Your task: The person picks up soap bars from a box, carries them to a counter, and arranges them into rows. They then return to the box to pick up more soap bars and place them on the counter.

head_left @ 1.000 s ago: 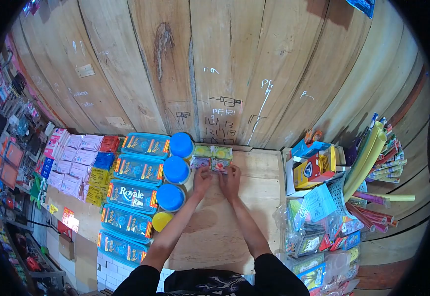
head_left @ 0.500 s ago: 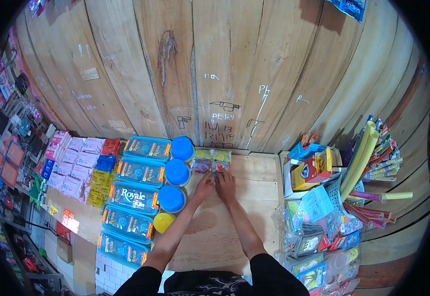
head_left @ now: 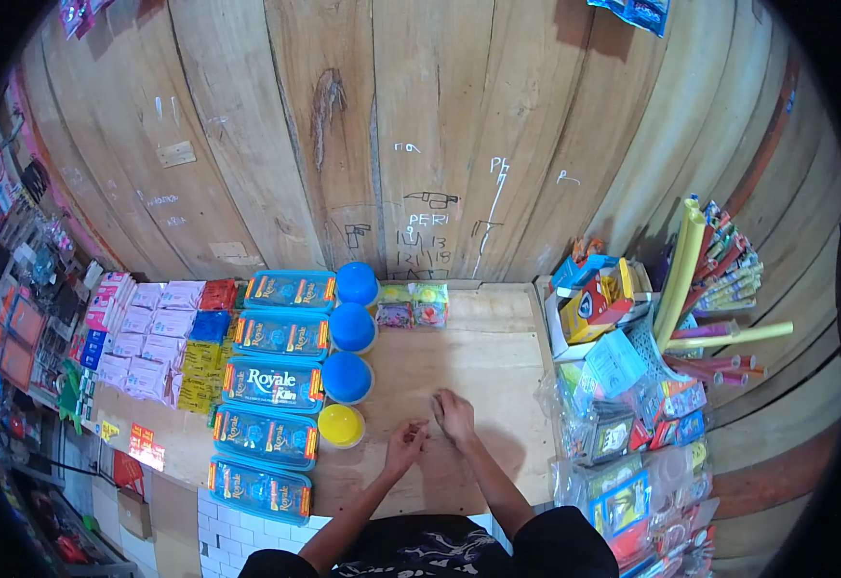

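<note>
Over the wooden tabletop, my left hand has its fingers loosely bent and a little apart, with nothing visible in them. Just up and to the right of it, my right hand is closed, fingers curled inward. A dark edge shows along its left side; whether it grips anything is hidden. Beyond both hands, small colourful packets lie in a block against the wooden wall. The nearest tub to my left hand is a yellow-lidded one.
Left of the hands stand blue-lidded tubs and a column of blue Royale packs. Pink packets lie farther left. At right are a box of goods, a basket with rolled tubes, and plastic-wrapped items.
Both hands have drawn back from the colourful packets toward my body, and the right one has curled. The packets stay by the wall. The view has shifted slightly.
</note>
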